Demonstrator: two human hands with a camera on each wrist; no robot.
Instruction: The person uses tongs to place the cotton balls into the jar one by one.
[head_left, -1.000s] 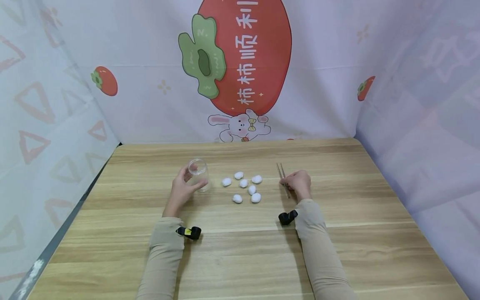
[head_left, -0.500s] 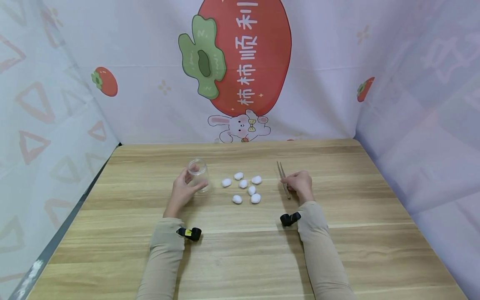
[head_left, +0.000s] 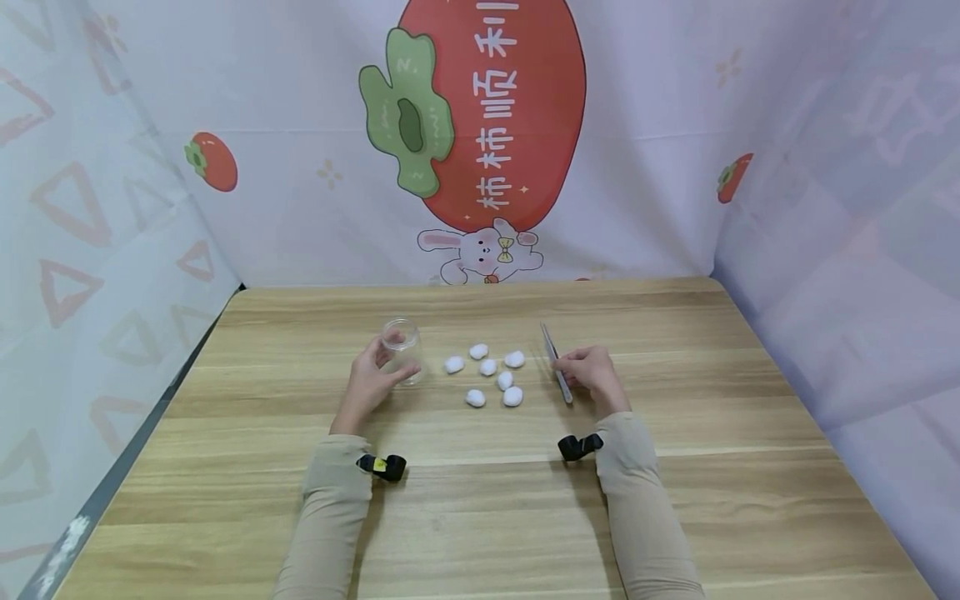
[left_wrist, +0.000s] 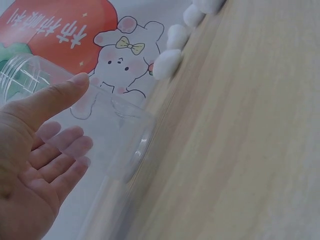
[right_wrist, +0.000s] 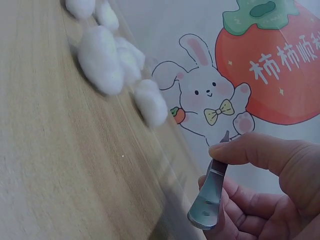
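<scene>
My left hand (head_left: 369, 382) holds a clear empty jar (head_left: 412, 356) that stands upright on the table. In the left wrist view the thumb lies along the near side of the jar (left_wrist: 117, 125), the fingers behind it. Metal tweezers (head_left: 564, 388) are pinched between thumb and fingers of my right hand (head_left: 596, 373). Seen from the right wrist, the rounded end of the tweezers (right_wrist: 205, 207) points toward the camera. Several white cotton balls (head_left: 488, 367) lie loosely grouped between jar and tweezers, touched by neither hand.
The wooden table (head_left: 480, 508) reaches back to a printed cloth (head_left: 645, 200) with a persimmon and a rabbit. More cloth hangs at both sides. A small black camera sits on each wrist, such as the right wrist camera (head_left: 579, 447).
The tweezers have turned in my right hand, and their tips have shifted left, closer to the cotton balls. My left hand keeps hold of the jar in nearly the same place.
</scene>
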